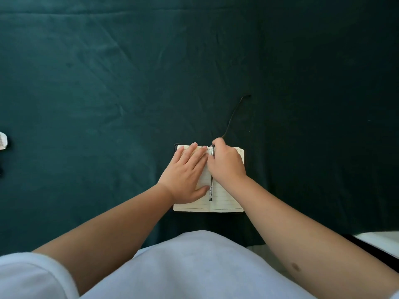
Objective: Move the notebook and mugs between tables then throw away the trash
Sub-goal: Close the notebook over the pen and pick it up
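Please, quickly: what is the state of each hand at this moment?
Left hand: open, lying flat on the left page of the notebook.
Right hand: curled closed at the top end of the pen in the fold.

One open notebook (pixel 224 201), one pen (pixel 211 186), one ribbon (pixel 232 117), one crumpled paper (pixel 3 140), one green cloth (pixel 129 83). Two hands: left (pixel 185 175), right (pixel 226 161).

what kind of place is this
Probably a desk or work table set up for writing, draped in a dark green cloth. An open lined notebook with a pen on it lies under both hands.
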